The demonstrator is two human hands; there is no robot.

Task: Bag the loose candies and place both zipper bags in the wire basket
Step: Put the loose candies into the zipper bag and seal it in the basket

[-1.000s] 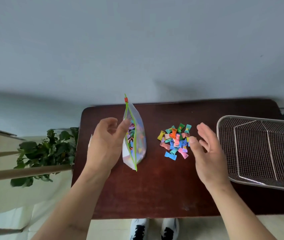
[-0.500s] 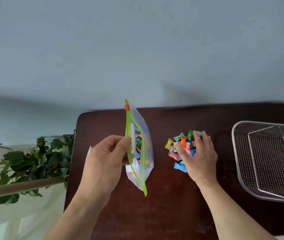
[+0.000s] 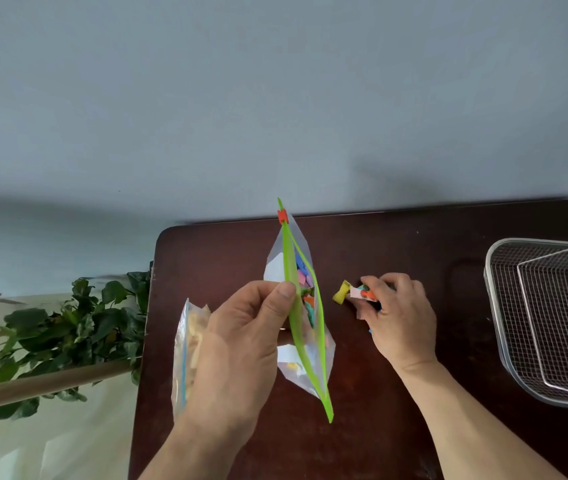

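Note:
My left hand (image 3: 241, 344) pinches the near lip of a clear zipper bag (image 3: 305, 323) with a green zip track and a red slider, holding its mouth open above the dark table (image 3: 396, 410). Coloured candies lie inside it. My right hand (image 3: 393, 317) is closed over the pile of loose candies (image 3: 351, 293), gripping several; a yellow and a pink one stick out by the fingers. Most of the pile is hidden under the hand. A second zipper bag (image 3: 187, 355) with a blue track and pale contents lies at the table's left edge, partly behind my left hand.
A wire basket (image 3: 549, 320) stands at the table's right edge, with nothing seen in it. A leafy plant (image 3: 67, 327) and a wooden pole are off the table's left side. A pale wall runs behind the table.
My right hand came down on the candy pile and closed into a grasp. My left hand lifted and tilted the bag nearer. The second bag has come into sight at the left.

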